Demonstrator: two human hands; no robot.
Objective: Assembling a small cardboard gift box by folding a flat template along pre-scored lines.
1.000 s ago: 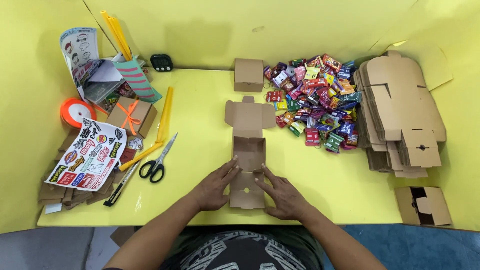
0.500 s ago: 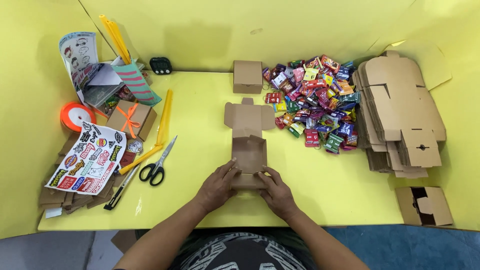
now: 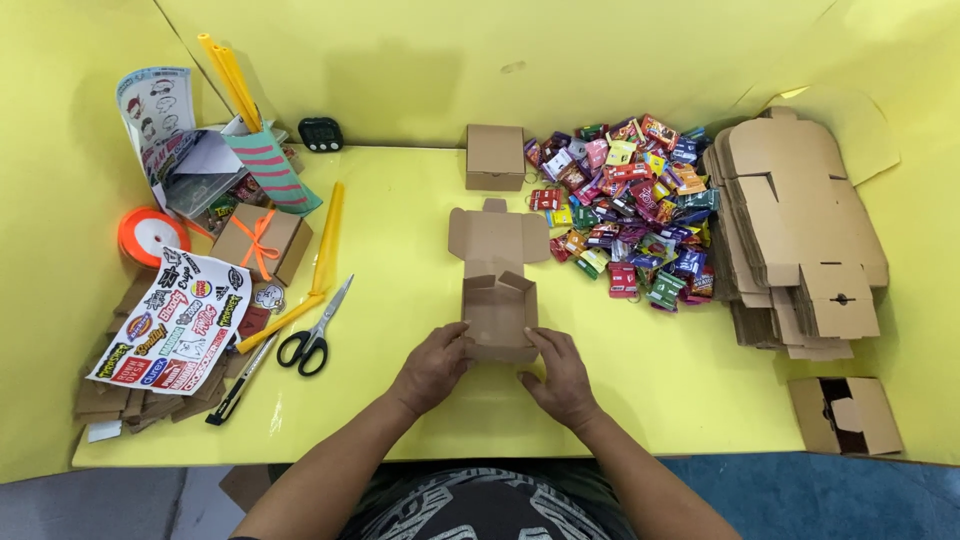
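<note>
Sticker sheet (image 3: 172, 322) and black-handled scissors (image 3: 312, 338) far left, untouched. Left hand (image 3: 432, 366) curls fingers against the near-left wall of the half-folded brown cardboard box (image 3: 497, 305) at table centre; right hand (image 3: 561, 373) presses the near-right wall, fingers bent, nothing gripped fully. Lid flap lies flat beyond. Risk: uneven pressure could buckle a wall or pop tabs out. Wrapped candy pile (image 3: 628, 208) and flat box blanks (image 3: 800, 230) to the right.
</note>
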